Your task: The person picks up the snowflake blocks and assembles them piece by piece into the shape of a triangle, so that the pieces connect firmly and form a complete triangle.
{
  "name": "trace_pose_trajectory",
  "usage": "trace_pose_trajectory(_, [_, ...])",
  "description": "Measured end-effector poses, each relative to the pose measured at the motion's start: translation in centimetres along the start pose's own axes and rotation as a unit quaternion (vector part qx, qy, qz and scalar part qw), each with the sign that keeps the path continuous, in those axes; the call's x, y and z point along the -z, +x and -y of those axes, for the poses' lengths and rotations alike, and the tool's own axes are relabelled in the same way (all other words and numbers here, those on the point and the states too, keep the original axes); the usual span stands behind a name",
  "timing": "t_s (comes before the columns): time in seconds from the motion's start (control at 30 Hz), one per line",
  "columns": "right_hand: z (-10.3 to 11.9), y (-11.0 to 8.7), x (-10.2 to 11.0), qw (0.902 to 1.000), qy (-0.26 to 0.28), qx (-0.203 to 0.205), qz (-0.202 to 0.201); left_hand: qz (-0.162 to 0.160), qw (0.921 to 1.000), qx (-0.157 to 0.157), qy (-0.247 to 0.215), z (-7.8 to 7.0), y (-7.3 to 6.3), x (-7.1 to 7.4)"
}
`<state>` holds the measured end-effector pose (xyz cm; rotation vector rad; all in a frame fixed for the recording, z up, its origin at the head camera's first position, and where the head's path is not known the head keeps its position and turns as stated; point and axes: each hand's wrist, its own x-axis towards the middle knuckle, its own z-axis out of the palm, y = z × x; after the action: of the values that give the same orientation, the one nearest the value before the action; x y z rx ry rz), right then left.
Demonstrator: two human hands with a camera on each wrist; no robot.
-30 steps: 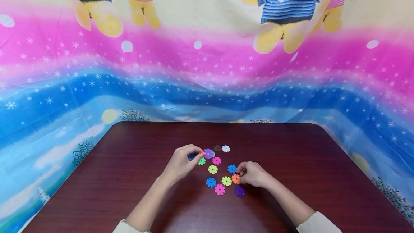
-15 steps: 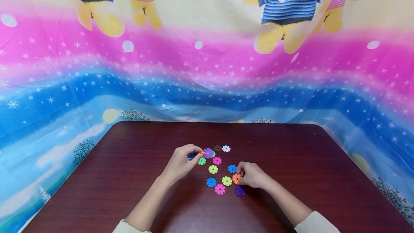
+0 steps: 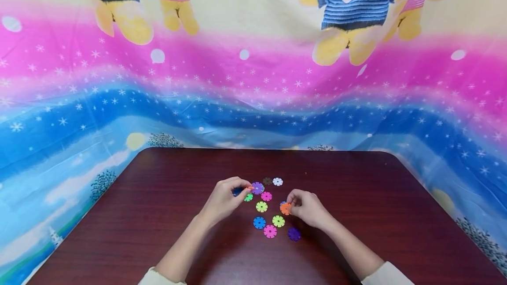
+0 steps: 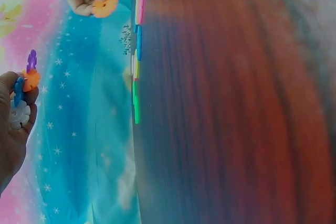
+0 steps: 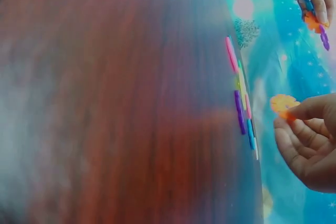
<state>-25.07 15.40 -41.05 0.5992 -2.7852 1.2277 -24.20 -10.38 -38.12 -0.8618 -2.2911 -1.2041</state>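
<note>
My left hand [image 3: 222,198] grips a small chain of interlocked notched plastic discs. In the left wrist view a white disc [image 4: 20,114], a blue disc [image 4: 18,92], an orange disc [image 4: 31,80] and a purple disc [image 4: 32,60] are joined edge to edge at its fingers. Between thumb and fingers, my right hand [image 3: 308,208] pinches a single orange disc [image 3: 284,208], lifted above the tabletop in the right wrist view. That disc overlaps a blue one in the head view and hides most of it. The two hands are apart.
Several loose discs lie flat on the dark wooden table [image 3: 166,232]: a yellow-green disc [image 3: 278,221], a pink disc [image 3: 270,232], a blue disc [image 3: 259,222] and a dark purple disc [image 3: 294,234] nearer me. Farther back sit a white disc [image 3: 278,181] and a brown one [image 3: 267,181]. A printed curtain [image 3: 253,82] hangs behind.
My right hand has picked the orange disc up from beside the yellow-green one and moved it slightly up and away from me. The left hand stays nearly still with its chain.
</note>
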Motion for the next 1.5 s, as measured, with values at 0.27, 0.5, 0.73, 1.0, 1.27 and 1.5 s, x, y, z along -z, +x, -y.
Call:
trace_pose_trajectory(0.27, [1.1,0.0,-0.5,0.9950,0.069,-0.013,-0.071,0.018,0.9998,0.011,0.000,-0.2,0.0,-0.3])
trace_pose_trajectory(0.5, [2.3,-0.2,-0.6,0.9880,0.123,-0.011,-0.093,0.063,0.9978,0.023,0.002,-0.5,-0.1,-0.4])
trace_pose_trajectory(0.73, [2.4,-0.2,-0.8,0.9854,0.148,0.014,-0.082,0.095,0.9950,0.030,-0.005,-0.7,-0.1,-0.4])
trace_pose_trajectory(1.0, [5.0,-0.9,0.2,0.9877,0.144,0.031,-0.054,0.110,0.9935,0.029,-0.005,-0.9,0.0,-0.6])
trace_pose_trajectory(1.27, [4.3,-0.7,0.0,0.9839,0.161,0.064,-0.045,0.090,0.9957,0.017,-0.015,-1.0,-0.1,-1.0])
trace_pose_trajectory(1.5, [3.0,0.0,-0.8,0.9838,0.158,0.056,-0.063,0.064,0.9972,0.025,-0.030,-1.1,-0.1,-1.1])
